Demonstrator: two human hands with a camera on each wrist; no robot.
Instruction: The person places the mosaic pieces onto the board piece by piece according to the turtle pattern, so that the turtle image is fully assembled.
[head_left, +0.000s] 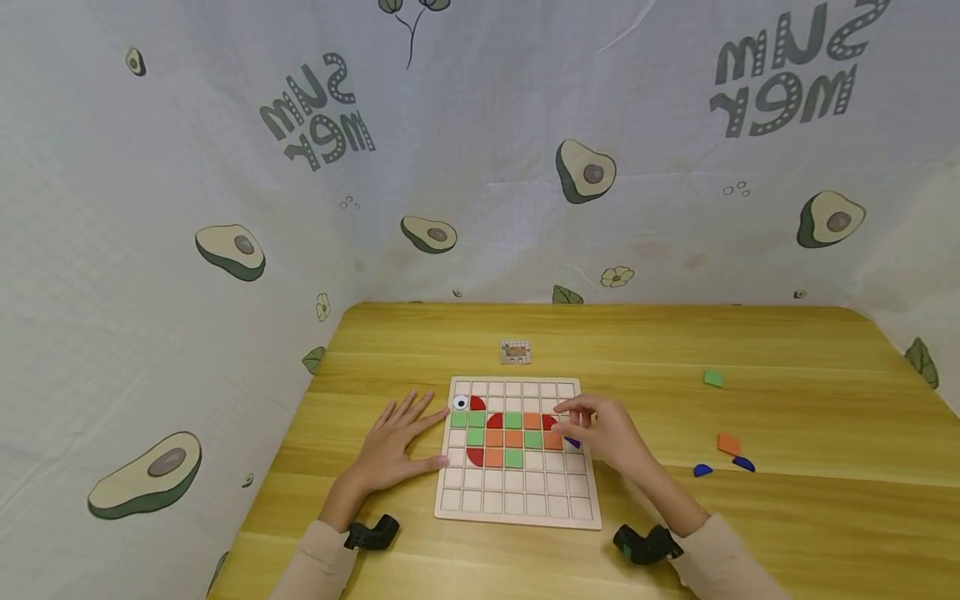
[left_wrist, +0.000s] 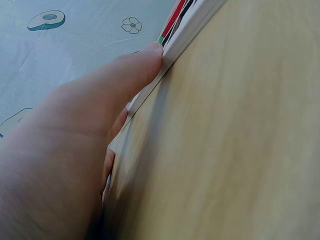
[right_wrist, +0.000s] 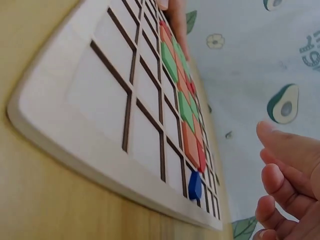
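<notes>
A wooden grid board point(head_left: 517, 523) lies on the table, holding green, orange and red tiles and a round eye piece point(head_left: 461, 402). My left hand point(head_left: 393, 446) is spread on the table, its thumb and a fingertip touching the board's left edge. Over the right edge hovers my right hand point(head_left: 611, 433), near a red rounded piece point(head_left: 549, 422). In the right wrist view its fingers are loosely bent and hold nothing. A blue piece point(right_wrist: 195, 186) sits tilted in a right-hand cell, beside an orange tile point(right_wrist: 190, 144).
Behind the board lies a small picture card point(head_left: 515, 352). To the right are a green tile point(head_left: 713, 378), an orange tile point(head_left: 728, 443) and two blue rounded pieces point(head_left: 702, 470). A printed curtain point(head_left: 480, 100) hangs along the table's back and left sides.
</notes>
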